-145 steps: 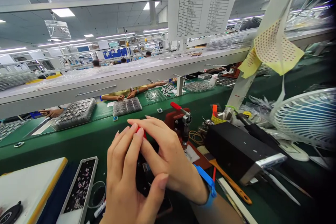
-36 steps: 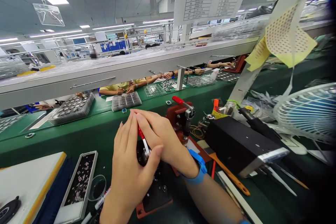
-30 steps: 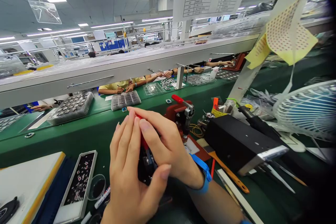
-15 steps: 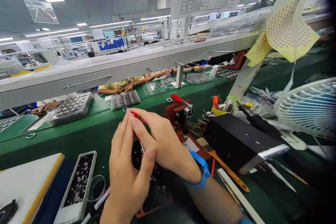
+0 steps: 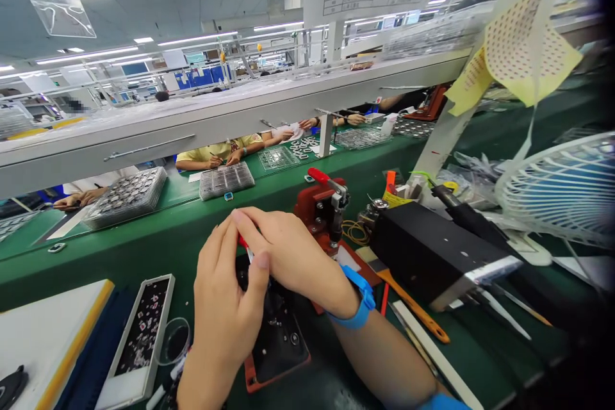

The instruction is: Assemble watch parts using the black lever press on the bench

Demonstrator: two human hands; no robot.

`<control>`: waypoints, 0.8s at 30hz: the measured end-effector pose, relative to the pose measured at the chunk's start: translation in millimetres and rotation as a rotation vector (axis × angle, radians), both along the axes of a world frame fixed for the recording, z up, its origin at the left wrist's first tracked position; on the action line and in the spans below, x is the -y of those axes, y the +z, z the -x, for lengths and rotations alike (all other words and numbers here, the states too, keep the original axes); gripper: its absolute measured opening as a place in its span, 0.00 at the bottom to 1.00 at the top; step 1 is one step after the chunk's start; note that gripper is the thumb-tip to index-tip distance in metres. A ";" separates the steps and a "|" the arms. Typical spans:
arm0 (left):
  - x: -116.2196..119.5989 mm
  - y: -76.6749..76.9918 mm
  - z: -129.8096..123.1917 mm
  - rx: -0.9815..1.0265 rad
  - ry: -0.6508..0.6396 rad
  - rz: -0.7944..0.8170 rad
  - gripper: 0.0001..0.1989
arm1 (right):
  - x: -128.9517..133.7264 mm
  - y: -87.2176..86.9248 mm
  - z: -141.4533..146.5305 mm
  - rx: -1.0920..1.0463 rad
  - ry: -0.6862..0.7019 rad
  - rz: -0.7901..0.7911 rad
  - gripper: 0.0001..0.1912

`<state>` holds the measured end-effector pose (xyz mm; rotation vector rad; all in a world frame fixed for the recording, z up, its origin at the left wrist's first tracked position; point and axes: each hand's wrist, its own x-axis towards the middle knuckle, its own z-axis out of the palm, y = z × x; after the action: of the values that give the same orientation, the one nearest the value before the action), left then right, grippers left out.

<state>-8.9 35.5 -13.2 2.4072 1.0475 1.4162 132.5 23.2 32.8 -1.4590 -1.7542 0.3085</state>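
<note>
In front of me stands a toggle clamp press with a red lever handle (image 5: 243,242), mostly hidden by my hands. My left hand (image 5: 223,288) curls around the handle from the left. From the right, my right hand (image 5: 293,250), with a blue wrist strap (image 5: 359,301), folds over it. The fingertips of both hands meet at the top. Below them shows the press's dark base plate (image 5: 278,359) with a red rim and small loose parts on it. What sits under the clamp is hidden.
A second red toggle clamp press (image 5: 317,208) stands behind my right hand. To the right are a black box (image 5: 432,250), a brush (image 5: 418,307) and a fan (image 5: 562,198). At left lies a parts tray (image 5: 147,323) beside a round clear dish (image 5: 173,339). Co-workers' hands (image 5: 230,159) are across the bench.
My hands have moved slightly down together with the red handle, and less of it shows. More of the base plate is visible below them. The view has shifted a little.
</note>
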 end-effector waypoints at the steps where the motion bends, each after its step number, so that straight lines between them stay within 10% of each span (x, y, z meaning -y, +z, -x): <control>1: 1.7 1.2 0.1 0.009 -0.007 0.008 0.28 | 1.0 -0.2 0.6 -0.006 0.015 -0.024 0.20; 13: 42.2 21.5 2.7 0.311 -0.122 -0.136 0.26 | 46.2 12.1 13.0 -0.299 0.162 -0.402 0.21; 24: -3.8 -0.1 10.1 0.037 -0.007 0.014 0.23 | -0.4 -4.2 -8.2 0.347 -0.003 -0.047 0.23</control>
<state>-19.0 39.3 -13.3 2.3634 1.0368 1.4399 140.7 23.7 28.6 -1.5495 -2.0163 0.0098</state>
